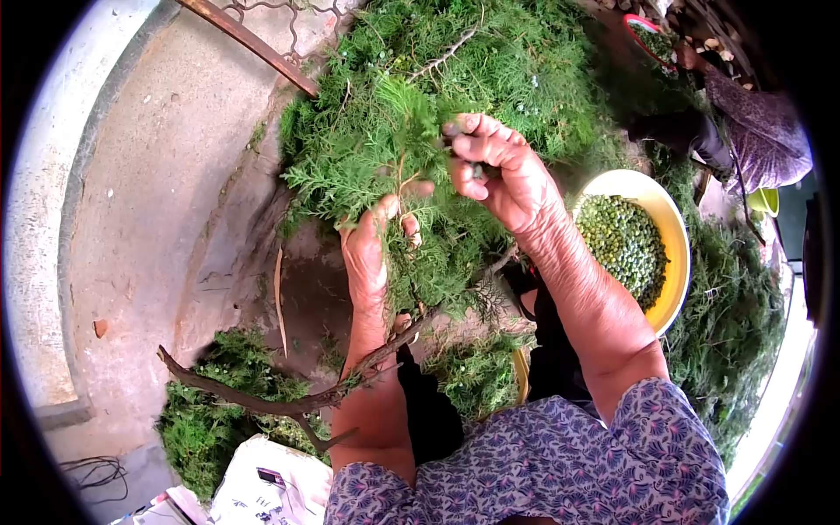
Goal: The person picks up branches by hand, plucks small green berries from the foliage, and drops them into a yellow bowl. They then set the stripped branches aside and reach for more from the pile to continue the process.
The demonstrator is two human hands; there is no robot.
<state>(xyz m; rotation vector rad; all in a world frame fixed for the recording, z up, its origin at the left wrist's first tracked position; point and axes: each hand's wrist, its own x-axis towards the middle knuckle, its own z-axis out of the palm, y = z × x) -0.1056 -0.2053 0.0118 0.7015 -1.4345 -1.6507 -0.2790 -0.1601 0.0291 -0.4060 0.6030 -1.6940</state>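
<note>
My left hand (369,254) grips a leafy green conifer sprig (404,188) by its thin stem, thumb and fingers closed round it. Just right of the sprig's top, my right hand (507,171) is curled with its fingertips bent in. A few small greenish round cones (477,170) show between its fingers and palm. A bare brown branch (297,404) runs across my left forearm. To the right of my right forearm stands a yellow bucket (675,271), holding many small green cones (617,245).
A big heap of conifer greenery (516,61) lies ahead. Smaller piles lie at lower left (201,429) and right (731,324). A wooden bar (254,44) crosses the upper left. A white sack (262,486) lies near my left elbow. Another person (757,131) sits at upper right beside a red-rimmed container (649,39).
</note>
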